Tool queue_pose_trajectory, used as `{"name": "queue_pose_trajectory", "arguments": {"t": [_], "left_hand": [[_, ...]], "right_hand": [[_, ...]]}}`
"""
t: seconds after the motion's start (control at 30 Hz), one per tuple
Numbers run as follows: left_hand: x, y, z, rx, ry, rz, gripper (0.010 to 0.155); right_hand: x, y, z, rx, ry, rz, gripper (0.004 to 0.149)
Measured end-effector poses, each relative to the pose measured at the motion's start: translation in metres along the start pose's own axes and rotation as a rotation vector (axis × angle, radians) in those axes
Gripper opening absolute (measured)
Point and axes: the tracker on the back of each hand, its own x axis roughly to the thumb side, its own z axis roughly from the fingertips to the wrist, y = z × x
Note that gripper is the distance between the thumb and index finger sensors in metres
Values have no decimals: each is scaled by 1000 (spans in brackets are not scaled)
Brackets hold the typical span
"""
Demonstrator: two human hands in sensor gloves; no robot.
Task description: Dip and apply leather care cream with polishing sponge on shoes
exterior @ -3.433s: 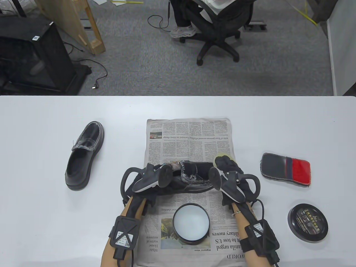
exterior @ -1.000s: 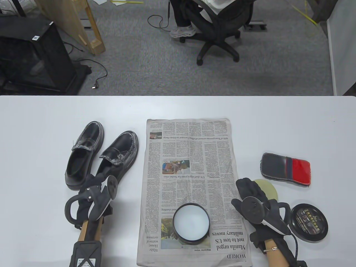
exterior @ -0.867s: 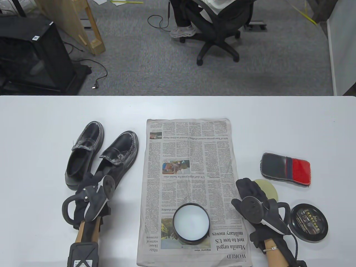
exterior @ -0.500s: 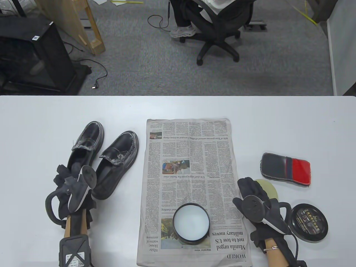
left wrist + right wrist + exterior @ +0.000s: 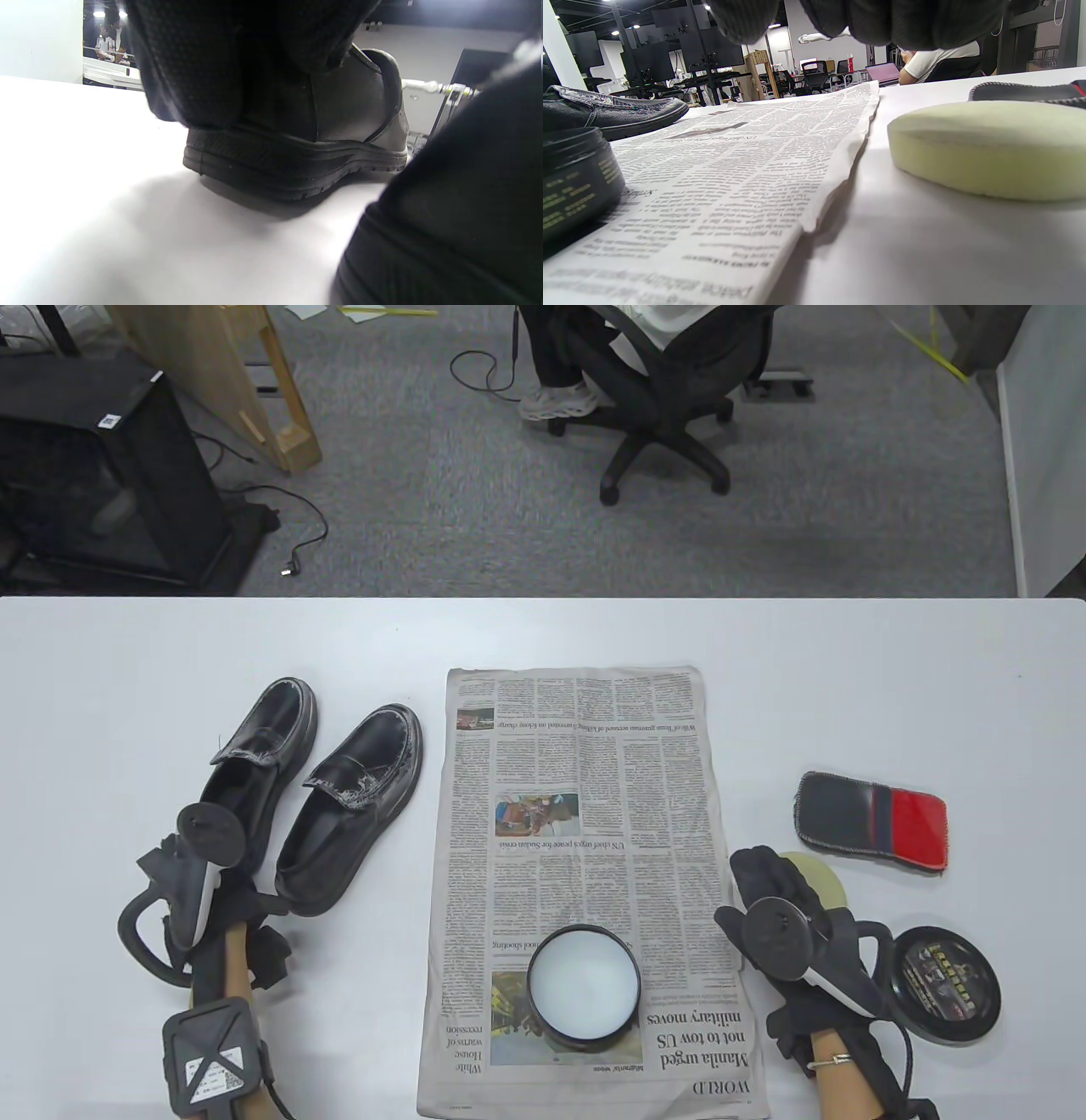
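Two black loafers stand side by side on the table's left: the far-left shoe and the second shoe. My left hand is at the far-left shoe's heel. In the left wrist view its fingers lie over the heel's top and the sole rests on the table. The round yellow sponge lies on the table right of the newspaper. My right hand lies open over the sponge's left part; its fingers hang above the sponge without gripping it. The open cream jar stands on the newspaper.
The jar's black lid lies at the front right, next to my right wrist. A black and red polishing pad lies behind the sponge. The jar's wall shows at the left of the right wrist view.
The shoe held over the newspaper now stands beside the other one. My left hand moved left from its heel to the far-left shoe's heel. My right hand stayed at the sponge.
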Motion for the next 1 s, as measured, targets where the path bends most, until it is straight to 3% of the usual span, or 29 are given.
{"name": "queue_pose_trajectory", "arguments": {"t": [0.2,0.3,0.5,0.73,1.0], "left_hand": [[-5,36,17,131,-102,108,40],[0,55,31,162,-228,214,41],[37,71,62,87,-542,381,41],[98,45,91,-142,-836,392,41],[140,-7,100,-298,-925,298,41]], "right_hand": [[1,-1,0,-3,-6,2,70],[1,1,-1,4,-4,4,70],[2,1,-1,10,-3,5,70],[1,1,0,12,-3,0,70],[0,1,-1,13,-1,-4,70]]}}
